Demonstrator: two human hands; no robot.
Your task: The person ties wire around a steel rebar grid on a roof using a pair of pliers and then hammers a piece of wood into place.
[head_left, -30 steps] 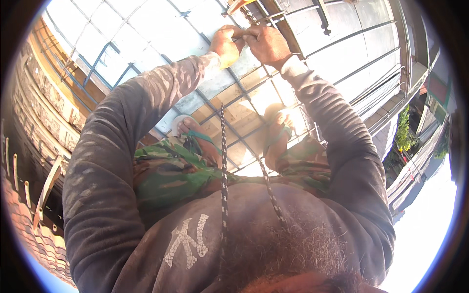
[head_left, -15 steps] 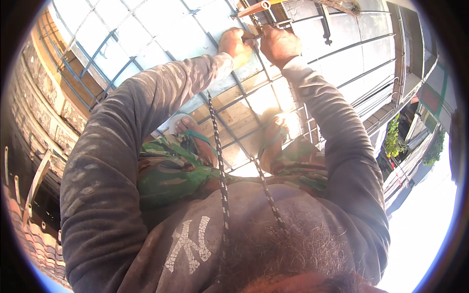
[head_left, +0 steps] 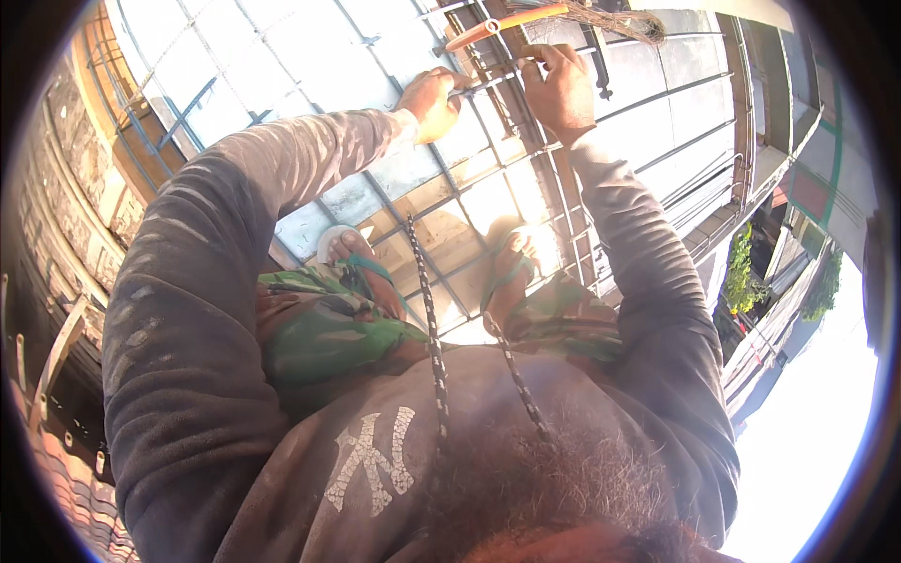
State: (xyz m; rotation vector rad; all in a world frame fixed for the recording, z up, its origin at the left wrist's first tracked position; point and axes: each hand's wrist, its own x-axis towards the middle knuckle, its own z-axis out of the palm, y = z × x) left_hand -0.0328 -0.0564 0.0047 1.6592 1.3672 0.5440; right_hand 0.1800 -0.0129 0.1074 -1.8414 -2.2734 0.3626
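Both hands at one rebar crossbar, contact detail unclear

My left hand [head_left: 434, 105] is at the near-left end of the crossbar [head_left: 493, 83], fingertips bunched against it. My right hand [head_left: 560, 92] is at the other end, fingers bent over it. Can't tell if either is clamped on the steel or pinching a thin wire; too small and glary. The crossbar sits ahead of me, between my hands, above the pale blue panel [head_left: 352, 202].

To do this well, I'd say: steady the bar with the left, work close to the crossing with the right, keep fingertips off cut ends, weight even on both feet.

Counts:
- hands: two
- crossbar between them: one
- orange-handled tool [head_left: 530, 16], just beyond my hands: one
- wire bundle [head_left: 646, 26], beside that tool: one
- green-strapped sandals [head_left: 371, 266]: two
- hanging drawcords [head_left: 433, 324]: two
- other rebars: many, glare blocks an exact count
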